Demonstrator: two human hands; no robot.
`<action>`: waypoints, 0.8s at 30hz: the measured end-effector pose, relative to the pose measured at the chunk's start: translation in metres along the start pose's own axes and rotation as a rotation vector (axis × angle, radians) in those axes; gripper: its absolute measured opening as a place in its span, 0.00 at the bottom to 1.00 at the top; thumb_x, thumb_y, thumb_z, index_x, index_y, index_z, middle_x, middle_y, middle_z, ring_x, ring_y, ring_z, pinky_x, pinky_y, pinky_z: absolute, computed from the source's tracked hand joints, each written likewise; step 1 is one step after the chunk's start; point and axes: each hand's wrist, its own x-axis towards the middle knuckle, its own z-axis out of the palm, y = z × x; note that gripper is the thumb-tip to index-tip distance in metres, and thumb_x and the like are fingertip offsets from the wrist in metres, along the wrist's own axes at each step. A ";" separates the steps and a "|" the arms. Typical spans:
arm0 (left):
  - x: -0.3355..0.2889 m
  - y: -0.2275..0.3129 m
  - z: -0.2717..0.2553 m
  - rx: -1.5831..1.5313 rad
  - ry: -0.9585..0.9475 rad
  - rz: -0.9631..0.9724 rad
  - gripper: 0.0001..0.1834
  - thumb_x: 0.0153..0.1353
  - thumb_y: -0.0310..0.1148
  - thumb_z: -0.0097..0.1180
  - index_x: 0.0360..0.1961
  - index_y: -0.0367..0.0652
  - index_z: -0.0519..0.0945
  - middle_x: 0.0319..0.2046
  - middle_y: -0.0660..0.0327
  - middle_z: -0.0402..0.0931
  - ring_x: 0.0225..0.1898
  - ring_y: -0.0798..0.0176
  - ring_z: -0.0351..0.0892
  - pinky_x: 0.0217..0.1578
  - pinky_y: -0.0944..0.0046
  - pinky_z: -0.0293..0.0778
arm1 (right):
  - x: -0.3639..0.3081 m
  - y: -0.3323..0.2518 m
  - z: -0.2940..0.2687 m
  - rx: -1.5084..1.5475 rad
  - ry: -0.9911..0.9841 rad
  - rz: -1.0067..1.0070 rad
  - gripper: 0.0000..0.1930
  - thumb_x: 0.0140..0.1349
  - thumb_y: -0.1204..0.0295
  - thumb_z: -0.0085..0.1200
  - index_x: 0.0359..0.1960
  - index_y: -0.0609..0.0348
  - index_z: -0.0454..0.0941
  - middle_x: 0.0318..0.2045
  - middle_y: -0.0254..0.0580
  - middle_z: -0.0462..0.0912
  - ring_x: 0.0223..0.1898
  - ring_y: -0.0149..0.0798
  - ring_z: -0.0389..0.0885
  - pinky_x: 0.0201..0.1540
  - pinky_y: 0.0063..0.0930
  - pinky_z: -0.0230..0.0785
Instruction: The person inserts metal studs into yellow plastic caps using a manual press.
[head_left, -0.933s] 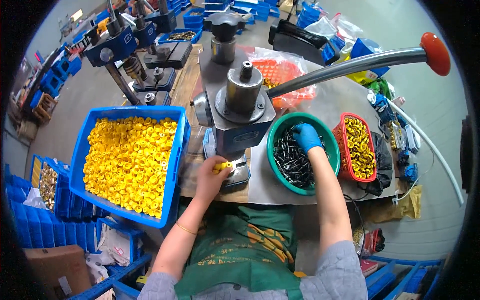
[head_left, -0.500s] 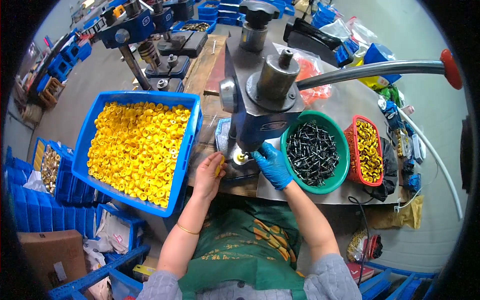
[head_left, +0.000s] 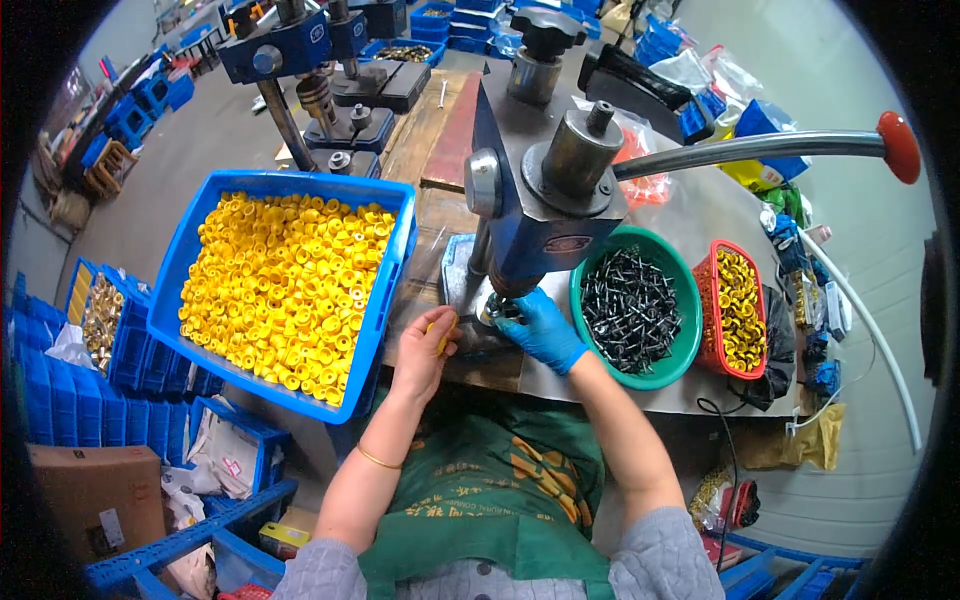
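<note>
My left hand, bare, is closed around a small yellow plastic cap, just left of the press base. My right hand, in a blue glove, reaches under the ram of a dark blue hand press. Its fingertips are together at the small metal fixture on the base; what they pinch is partly hidden by the fingers and ram. A blue tray of many yellow caps stands to the left. Right of the press is a green bowl of black, pin-like metal parts.
The press's long lever with a red knob stretches right over the table. A red basket holds yellow-and-metal pieces beside the bowl. More presses stand at the back left. Blue crates are stacked at lower left.
The yellow piece seen on the fixture beneath the ram no longer shows; metal shows there now. My right fingers have shifted slightly at the fixture. The view has moved a little.
</note>
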 end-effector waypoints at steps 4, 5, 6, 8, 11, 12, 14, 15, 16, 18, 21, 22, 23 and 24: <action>-0.007 0.007 -0.002 0.051 0.030 0.013 0.12 0.54 0.32 0.53 0.40 0.40 0.72 0.29 0.68 0.72 0.28 0.74 0.70 0.24 0.77 0.62 | 0.039 -0.073 -0.108 0.340 0.465 0.308 0.12 0.56 0.75 0.44 0.42 0.63 0.71 0.39 0.44 0.76 0.42 0.39 0.73 0.44 0.29 0.64; -0.008 0.005 -0.002 0.054 0.031 0.010 0.12 0.54 0.32 0.53 0.40 0.40 0.72 0.29 0.68 0.72 0.28 0.74 0.70 0.24 0.77 0.62 | 0.048 -0.073 -0.152 0.214 0.503 -0.069 0.14 0.60 0.74 0.38 0.46 0.64 0.70 0.43 0.43 0.75 0.45 0.38 0.72 0.47 0.29 0.64; -0.004 0.001 -0.003 0.057 0.013 0.000 0.12 0.55 0.32 0.52 0.41 0.40 0.72 0.30 0.67 0.71 0.28 0.74 0.69 0.24 0.76 0.62 | 0.054 -0.091 -0.148 0.221 0.503 -0.066 0.14 0.60 0.74 0.38 0.46 0.64 0.70 0.43 0.43 0.75 0.45 0.38 0.72 0.47 0.29 0.64; -0.004 -0.001 -0.002 0.057 -0.006 -0.013 0.12 0.56 0.32 0.50 0.41 0.41 0.72 0.31 0.67 0.71 0.29 0.73 0.69 0.25 0.76 0.63 | 0.022 -0.068 -0.239 0.358 0.267 -0.145 0.18 0.59 0.69 0.40 0.50 0.65 0.63 0.46 0.48 0.69 0.49 0.42 0.68 0.50 0.33 0.59; 0.003 -0.006 0.010 0.036 -0.067 -0.035 0.13 0.56 0.32 0.50 0.42 0.41 0.71 0.30 0.67 0.71 0.29 0.73 0.69 0.25 0.76 0.63 | -0.053 -0.095 -0.313 0.519 -0.073 -0.239 0.28 0.57 0.62 0.44 0.55 0.67 0.54 0.52 0.56 0.62 0.54 0.49 0.62 0.55 0.39 0.53; 0.005 -0.008 0.012 0.015 -0.055 -0.037 0.12 0.56 0.32 0.50 0.41 0.41 0.72 0.30 0.67 0.70 0.29 0.73 0.69 0.26 0.76 0.63 | -0.069 -0.133 -0.287 0.583 -0.195 -0.279 0.31 0.56 0.60 0.45 0.57 0.67 0.51 0.54 0.58 0.59 0.55 0.52 0.60 0.57 0.41 0.51; 0.006 -0.011 0.010 -0.006 -0.030 -0.040 0.11 0.56 0.32 0.50 0.41 0.42 0.72 0.29 0.67 0.70 0.29 0.73 0.69 0.26 0.76 0.63 | -0.044 -0.155 -0.237 0.508 -0.218 -0.289 0.37 0.54 0.62 0.48 0.60 0.66 0.44 0.58 0.49 0.55 0.58 0.43 0.58 0.59 0.38 0.48; 0.008 -0.010 0.005 -0.020 -0.007 -0.012 0.11 0.56 0.32 0.50 0.40 0.42 0.72 0.29 0.68 0.70 0.29 0.73 0.69 0.26 0.76 0.63 | -0.085 -0.146 -0.228 -0.127 -0.212 -0.065 0.39 0.52 0.69 0.49 0.60 0.69 0.40 0.58 0.53 0.56 0.58 0.42 0.58 0.59 0.35 0.47; 0.013 -0.014 0.010 -0.019 -0.009 -0.007 0.10 0.56 0.32 0.50 0.39 0.43 0.72 0.29 0.68 0.70 0.29 0.73 0.69 0.26 0.76 0.63 | -0.088 -0.150 -0.195 0.118 -0.158 0.191 0.38 0.49 0.74 0.47 0.60 0.69 0.39 0.60 0.53 0.52 0.61 0.44 0.51 0.61 0.33 0.40; 0.012 -0.009 0.004 -0.031 0.029 -0.001 0.10 0.56 0.32 0.50 0.39 0.43 0.72 0.30 0.68 0.71 0.29 0.73 0.69 0.26 0.76 0.63 | -0.089 -0.094 -0.148 0.487 -0.344 0.596 0.39 0.50 0.73 0.49 0.60 0.69 0.39 0.63 0.49 0.42 0.64 0.38 0.37 0.62 0.30 0.29; 0.011 -0.008 0.004 -0.049 0.059 -0.019 0.10 0.55 0.31 0.51 0.39 0.43 0.72 0.30 0.68 0.71 0.28 0.73 0.69 0.26 0.77 0.63 | -0.060 -0.139 -0.176 0.087 -0.174 0.198 0.36 0.52 0.70 0.50 0.60 0.67 0.46 0.60 0.52 0.50 0.62 0.40 0.47 0.62 0.33 0.34; 0.010 -0.006 0.007 -0.056 0.061 -0.026 0.10 0.55 0.31 0.51 0.39 0.43 0.72 0.30 0.68 0.71 0.28 0.73 0.69 0.26 0.77 0.63 | -0.075 -0.130 -0.182 0.080 -0.167 0.205 0.36 0.52 0.70 0.50 0.60 0.67 0.46 0.60 0.52 0.50 0.62 0.40 0.47 0.62 0.33 0.34; 0.012 -0.008 0.015 -0.059 0.037 -0.037 0.10 0.55 0.31 0.51 0.39 0.43 0.72 0.30 0.68 0.71 0.28 0.73 0.69 0.26 0.77 0.63 | -0.085 -0.119 -0.192 0.008 -0.056 0.211 0.31 0.52 0.70 0.49 0.56 0.66 0.50 0.56 0.51 0.54 0.58 0.40 0.51 0.59 0.33 0.39; 0.010 -0.006 0.017 -0.069 0.024 -0.046 0.11 0.54 0.31 0.52 0.40 0.42 0.72 0.29 0.68 0.71 0.28 0.74 0.69 0.25 0.76 0.62 | -0.099 -0.088 -0.230 -0.056 0.043 0.206 0.27 0.52 0.70 0.49 0.52 0.66 0.54 0.52 0.50 0.58 0.54 0.40 0.54 0.55 0.32 0.43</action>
